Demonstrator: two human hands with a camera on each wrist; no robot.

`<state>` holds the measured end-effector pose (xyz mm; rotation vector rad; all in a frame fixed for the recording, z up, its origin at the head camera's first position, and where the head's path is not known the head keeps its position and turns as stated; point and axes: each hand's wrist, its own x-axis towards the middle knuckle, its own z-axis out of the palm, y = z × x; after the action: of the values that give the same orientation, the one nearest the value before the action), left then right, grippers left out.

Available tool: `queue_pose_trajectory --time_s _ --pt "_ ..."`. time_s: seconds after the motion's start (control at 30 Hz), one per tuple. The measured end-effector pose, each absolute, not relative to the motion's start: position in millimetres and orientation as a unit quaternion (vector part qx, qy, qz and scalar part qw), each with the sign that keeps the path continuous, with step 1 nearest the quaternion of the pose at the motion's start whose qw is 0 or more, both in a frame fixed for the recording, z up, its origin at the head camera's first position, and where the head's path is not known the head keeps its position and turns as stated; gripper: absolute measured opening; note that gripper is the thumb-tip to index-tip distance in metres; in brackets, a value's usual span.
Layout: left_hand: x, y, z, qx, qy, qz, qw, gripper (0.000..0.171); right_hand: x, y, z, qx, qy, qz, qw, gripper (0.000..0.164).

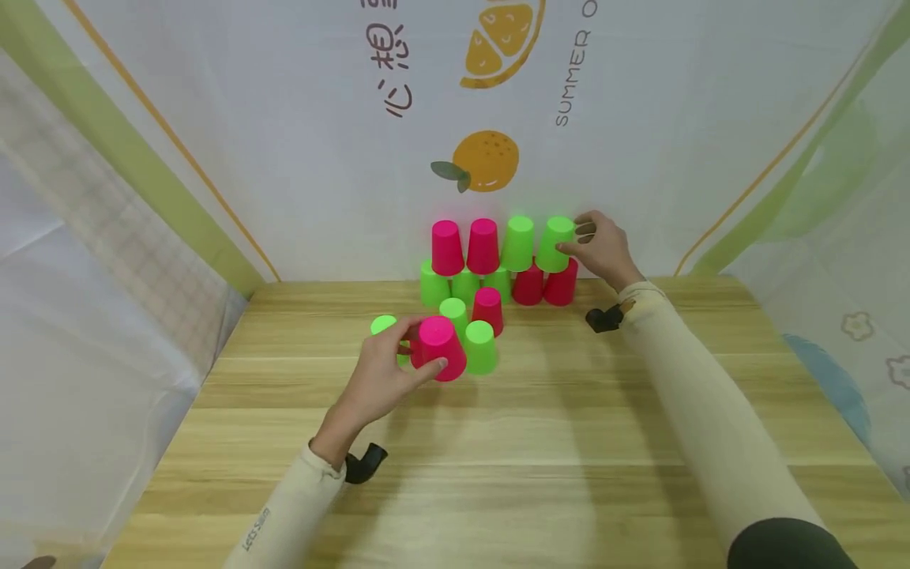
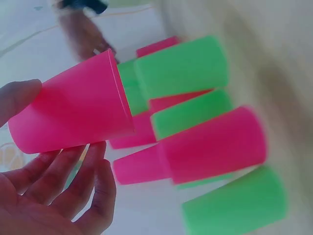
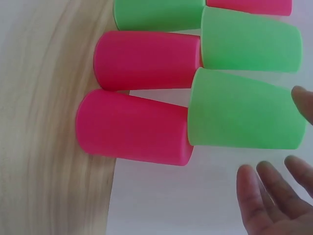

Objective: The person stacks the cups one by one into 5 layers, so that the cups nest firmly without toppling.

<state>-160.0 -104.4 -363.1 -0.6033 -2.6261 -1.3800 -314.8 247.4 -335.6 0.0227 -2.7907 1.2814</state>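
My left hand [image 1: 387, 367] grips an upside-down pink cup [image 1: 439, 349], held up above the table; in the left wrist view the thumb is on one side of this pink cup [image 2: 73, 105] and the fingers on the other. At the back, a row of green and pink cups carries a second row: two pink cups [image 1: 447, 247] on the left, two green ones on the right. My right hand [image 1: 604, 249] is at the rightmost upper green cup [image 1: 554, 245]. In the right wrist view its fingers [image 3: 252, 196] are spread apart from that cup, the thumb close to its narrow end.
Several loose upside-down cups stand in front of the rows, among them a pink cup [image 1: 487, 312] and a green cup [image 1: 480, 348]. Others are partly hidden behind my left hand. A white printed curtain [image 1: 320, 197] hangs behind the wooden table [image 1: 533, 474].
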Motion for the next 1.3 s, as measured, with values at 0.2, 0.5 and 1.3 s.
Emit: queue_pose_trajectory --time_s 0.2,0.5,1.3 --pt "-179.5 -111.2 -332.4 -0.207 -0.872 -0.440 0.060 0.058 -299.4 247.8 -342.3 0.012 -0.911 0.397 0.108 0.057" --pt "-224.0 -105.2 -303.7 -0.220 -0.864 -0.447 0.074 0.055 -270.5 221.2 -360.0 0.083 -0.868 0.410 0.268 0.035" --pt "-310.9 -64.0 -265.6 -0.183 -0.861 -0.470 0.070 0.056 -215.0 120.1 -417.9 0.203 -0.900 0.383 0.047 0.049"
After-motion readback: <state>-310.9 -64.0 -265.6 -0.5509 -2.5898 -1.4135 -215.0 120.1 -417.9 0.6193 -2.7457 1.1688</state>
